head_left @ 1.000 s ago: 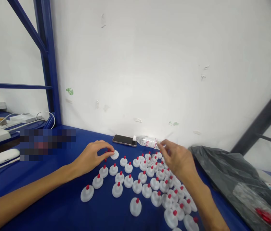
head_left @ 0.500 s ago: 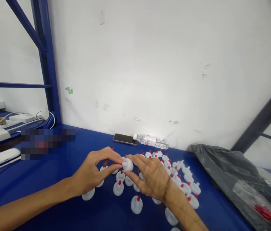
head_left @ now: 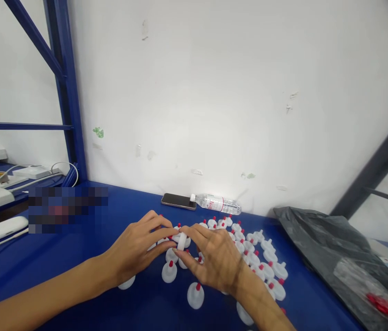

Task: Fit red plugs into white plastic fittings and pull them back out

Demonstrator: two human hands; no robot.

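Note:
Between my two hands is a white nozzle cap (head_left: 182, 241), turned so that its round rim shows edge-on. My right hand (head_left: 217, 257) pinches its rim between thumb and fingers. From the other side, the thumb and fingers of my left hand (head_left: 138, 248) close around its tip, which they hide. Under and around my hands stand several translucent white nozzle caps with red tips, among them one cap (head_left: 195, 295) in front and another cap (head_left: 169, 271) just below the held one. More of these lie grouped to the right; a few there, such as a bare cap (head_left: 279, 270), show no red tip.
A phone (head_left: 178, 201) and a clear plastic bottle (head_left: 218, 203) lie by the wall on the blue table (head_left: 118, 202). At the right is a dark grey plastic bag (head_left: 304, 230), with a clear bag of red pieces (head_left: 383, 303) on it. White devices and cables occupy the left.
The held nozzle cap has turned from showing its broad side to edge-on. My left fingers have shifted slightly along it; my right hand stays nearly in place.

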